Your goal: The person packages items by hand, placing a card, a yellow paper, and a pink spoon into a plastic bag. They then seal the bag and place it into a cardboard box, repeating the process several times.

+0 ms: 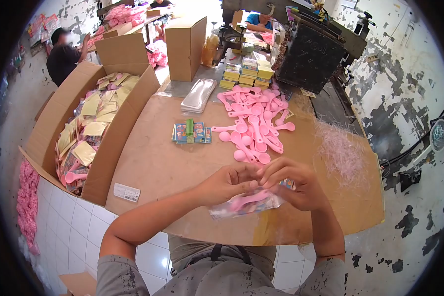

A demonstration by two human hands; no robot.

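Note:
Near the front of the table, my left hand (232, 183) and my right hand (293, 181) meet over a clear plastic bag (217, 211). Through the film shows a pink scoop (251, 199), with a printed card (287, 183) partly visible by my right fingers. Both hands are closed, pinching the bag's upper edge; the exact finger contact is partly hidden. Just beyond them lies a heap of pink scoops (254, 121). Left of the heap sits a stack of printed cards (191, 132) with a green band round it.
An open carton (126, 116) of filled bags stands at left. Clear bags (198, 95) lie behind the cards. Card stacks (246, 73), a closed carton (185, 49) and a black machine (312, 53) stand at back. Plastic strips (345, 153) lie right, a label (127, 192) left. Other people work beyond.

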